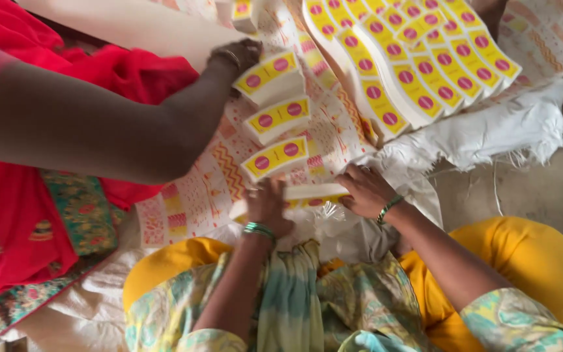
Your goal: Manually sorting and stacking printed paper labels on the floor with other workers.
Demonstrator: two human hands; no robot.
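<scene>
Fingers of both hands, left hand [268,207] and right hand [364,190], clasp the yellow-labelled packet [314,194] between them.

rest — white sack cloth [490,127] | fanned yellow label stacks [418,72] | co-worker's red garment [8,215]

- We look to be in an informal packing workshop set up on the floor [529,189].
- At far right lie rows of stacked yellow labels [418,65] with pink dots.
- Printed sheets [197,195] and white sacking [490,127] cover the ground where we sit.
</scene>
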